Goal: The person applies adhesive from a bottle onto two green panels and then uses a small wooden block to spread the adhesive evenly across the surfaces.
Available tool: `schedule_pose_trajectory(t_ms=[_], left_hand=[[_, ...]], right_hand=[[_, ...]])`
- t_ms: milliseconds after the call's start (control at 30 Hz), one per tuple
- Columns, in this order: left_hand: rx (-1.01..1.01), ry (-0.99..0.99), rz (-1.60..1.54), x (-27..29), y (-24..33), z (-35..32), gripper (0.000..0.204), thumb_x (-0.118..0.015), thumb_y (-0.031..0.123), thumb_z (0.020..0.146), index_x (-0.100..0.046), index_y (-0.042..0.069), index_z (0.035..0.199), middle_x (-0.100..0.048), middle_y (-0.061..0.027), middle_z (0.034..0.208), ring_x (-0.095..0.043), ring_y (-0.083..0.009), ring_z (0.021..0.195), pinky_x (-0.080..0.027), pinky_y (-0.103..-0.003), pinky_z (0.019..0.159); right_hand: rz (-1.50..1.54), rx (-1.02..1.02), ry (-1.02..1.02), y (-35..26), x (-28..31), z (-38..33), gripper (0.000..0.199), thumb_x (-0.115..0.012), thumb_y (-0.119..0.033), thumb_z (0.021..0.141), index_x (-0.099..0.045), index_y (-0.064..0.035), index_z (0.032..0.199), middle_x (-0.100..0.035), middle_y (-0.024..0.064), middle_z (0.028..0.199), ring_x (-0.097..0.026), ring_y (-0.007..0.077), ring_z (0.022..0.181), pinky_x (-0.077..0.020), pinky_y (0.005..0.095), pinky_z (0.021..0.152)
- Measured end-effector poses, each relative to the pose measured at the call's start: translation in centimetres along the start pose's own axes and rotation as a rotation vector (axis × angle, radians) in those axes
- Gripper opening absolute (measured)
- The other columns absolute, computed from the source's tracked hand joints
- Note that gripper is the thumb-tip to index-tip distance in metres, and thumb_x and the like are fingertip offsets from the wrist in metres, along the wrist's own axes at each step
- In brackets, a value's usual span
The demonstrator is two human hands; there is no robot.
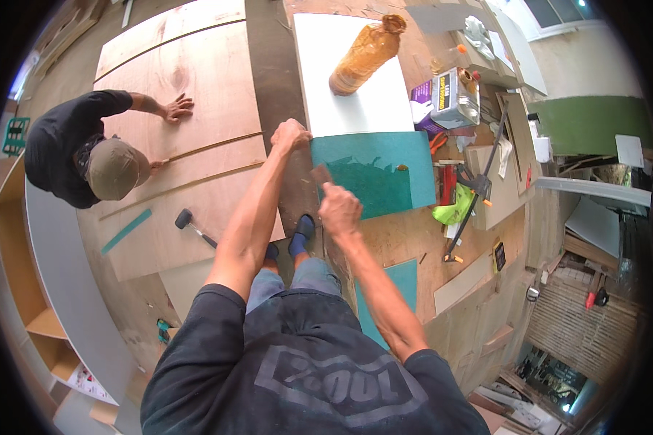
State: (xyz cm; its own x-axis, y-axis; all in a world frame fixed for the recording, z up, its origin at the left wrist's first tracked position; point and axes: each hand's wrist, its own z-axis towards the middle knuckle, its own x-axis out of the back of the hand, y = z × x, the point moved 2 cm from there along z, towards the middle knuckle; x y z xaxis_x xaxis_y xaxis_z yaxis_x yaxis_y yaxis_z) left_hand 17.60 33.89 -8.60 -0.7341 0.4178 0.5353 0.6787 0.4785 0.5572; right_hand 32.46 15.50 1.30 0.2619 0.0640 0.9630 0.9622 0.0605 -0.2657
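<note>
A teal sheet lies on the workbench against the lower edge of a white board. A dark, glossy wet patch of what looks like glue covers much of the sheet. My left hand is closed on the sheet's upper left corner, beside the white board. In my right hand, the fingers are wrapped round a small brown flat spreader, held over the sheet's left edge. A cloudy amber plastic bottle with its top cut or crumpled stands on the white board.
A metal can, orange-handled pliers and a long bar clamp lie on the right. Below is another teal piece. On the left, a co-worker in a cap leans over plywood panels, near a mallet.
</note>
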Motion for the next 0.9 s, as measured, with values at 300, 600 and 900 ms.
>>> schedule_pose_trajectory(t_ms=[300,600,900], left_hand=[[-0.122,-0.068,-0.023,-0.3,-0.8,1.3,0.021,-0.076,0.032,0.083,-0.081,0.014,0.092,-0.076,-0.0092,0.099,-0.072,-0.0283,0.097,-0.055,-0.041,0.086],[-0.121,-0.052,-0.075,-0.3,-1.5,1.5,0.024,-0.075,0.034,0.082,-0.081,0.013,0.092,-0.077,-0.0097,0.090,-0.073,-0.0257,0.093,-0.055,-0.040,0.085],[-0.096,0.152,-0.237,3.7,-6.9,4.1,0.043,-0.061,0.042,0.092,-0.076,0.002,0.098,-0.074,-0.0199,0.094,-0.072,-0.0328,0.093,-0.053,-0.043,0.086]], right_hand=[[0.064,-0.143,0.109,4.0,3.7,0.7,0.020,-0.054,-0.014,0.093,-0.070,-0.0075,0.102,-0.071,0.0177,0.090,-0.069,0.0377,0.083,-0.0555,0.0494,0.071],[0.005,-0.329,0.100,9.6,4.7,5.7,0.030,-0.056,-0.018,0.092,-0.072,-0.0073,0.116,-0.072,0.0218,0.100,-0.069,0.0417,0.090,-0.0553,0.0504,0.079],[0.056,-0.093,-0.071,-3.6,-0.3,6.7,0.018,-0.051,-0.014,0.092,-0.065,-0.0037,0.091,-0.069,0.0196,0.086,-0.070,0.0380,0.084,-0.0568,0.0509,0.071]])
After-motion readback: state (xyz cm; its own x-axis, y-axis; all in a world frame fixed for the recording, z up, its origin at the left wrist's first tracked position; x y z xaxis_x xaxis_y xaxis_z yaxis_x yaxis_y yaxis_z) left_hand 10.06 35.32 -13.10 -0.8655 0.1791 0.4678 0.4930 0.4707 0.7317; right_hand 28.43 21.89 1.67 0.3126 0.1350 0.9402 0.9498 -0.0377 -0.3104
